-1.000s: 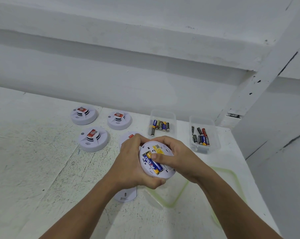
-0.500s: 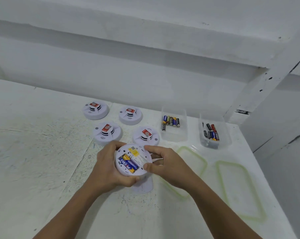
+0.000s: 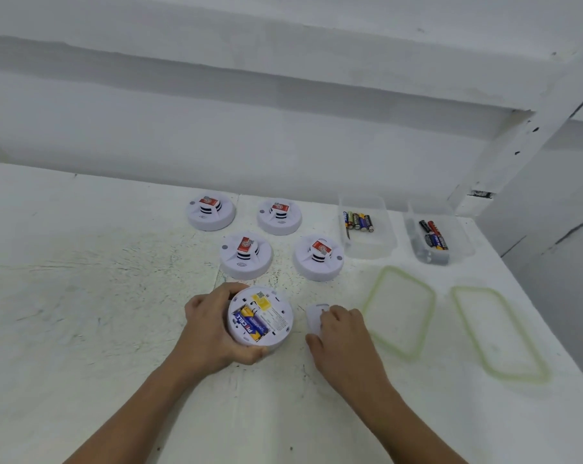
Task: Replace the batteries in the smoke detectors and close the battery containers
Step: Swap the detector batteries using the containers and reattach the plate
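My left hand [image 3: 213, 333] grips a white smoke detector [image 3: 272, 321] turned back-side up. Its battery bay is uncovered, with two blue and yellow batteries [image 3: 250, 325] in it. To the detector's right my right hand [image 3: 342, 333] lies over the white battery cover [image 3: 313, 318] on the table, fingers curled onto it. Several other detectors stand face up behind, the nearest ones being a left detector [image 3: 246, 256] and a right detector [image 3: 318, 257].
Two clear plastic tubs with batteries, a left tub [image 3: 367, 226] and a right tub [image 3: 439, 236], stand at the back right. Their green-rimmed lids, a near lid [image 3: 399, 309] and a far-right lid [image 3: 499, 333], lie flat in front. The table's right edge [image 3: 551, 329] runs close by.
My right hand left the detector and moved right and down onto the cover on the table. My left hand lowered the detector toward the table. The camera tilted down.
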